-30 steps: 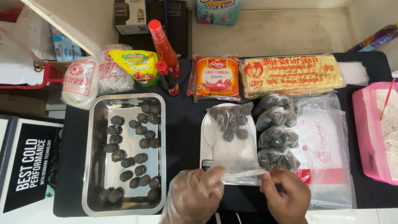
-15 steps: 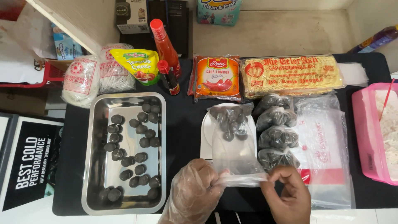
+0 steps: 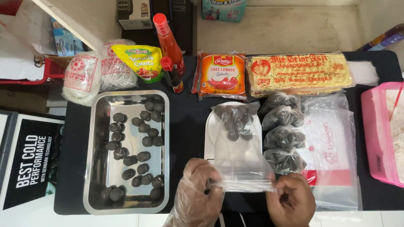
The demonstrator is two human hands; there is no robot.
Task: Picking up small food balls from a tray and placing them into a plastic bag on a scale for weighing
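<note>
A clear plastic bag (image 3: 239,147) with several dark round balls at its far end lies on a white scale (image 3: 210,130). My left hand (image 3: 198,194), in a thin clear glove, pinches the left side of the bag's open mouth. On the right side of the mouth is my bare right hand (image 3: 291,199), also pinching the plastic. The mouth is stretched wide between both hands. A steel tray (image 3: 94,168) at the left holds many loose dark balls (image 3: 139,143).
Several tied bags of dark balls (image 3: 281,132) lie right of the scale, beside a stack of empty plastic bags (image 3: 332,147). Sauce bottles (image 3: 168,46), sauce pouches, noodle packs and a pink tub (image 3: 374,134) line the back and right of the black table.
Both hands have spread apart, pulling the bag's mouth wider. The view has shifted slightly upward.
</note>
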